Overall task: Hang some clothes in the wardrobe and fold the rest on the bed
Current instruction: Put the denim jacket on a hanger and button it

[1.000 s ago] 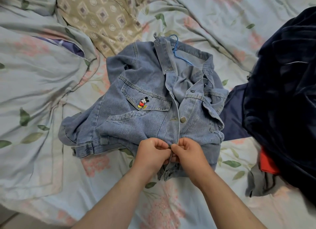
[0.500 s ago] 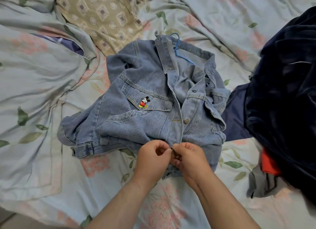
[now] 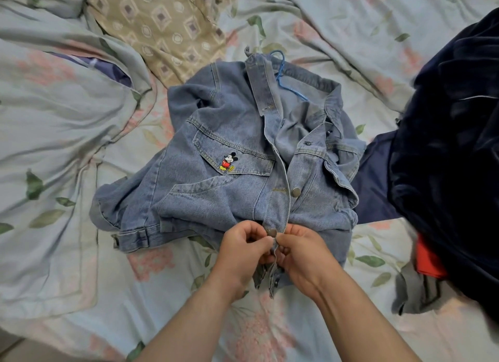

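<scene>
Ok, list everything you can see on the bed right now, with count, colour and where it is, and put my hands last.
denim jacket: one, light blue, centre of the bed, front up, partly buttoned.
cartoon mouse patch: one, red, black and yellow, on the jacket's chest pocket flap.
metal buttons: two in plain view, silver, along the jacket's front placket.
hanger: one, blue, hook showing at the jacket's collar.
bedsheet: one, pale blue-green with pink flowers, under everything.
pillow: one, tan with diamond pattern, top left of centre.
velvet garment: one, dark navy, right edge.
red cloth: one, under the navy garment.
left hand: one, pinching the jacket's lower placket.
right hand: one, pinching the same placket.
</scene>
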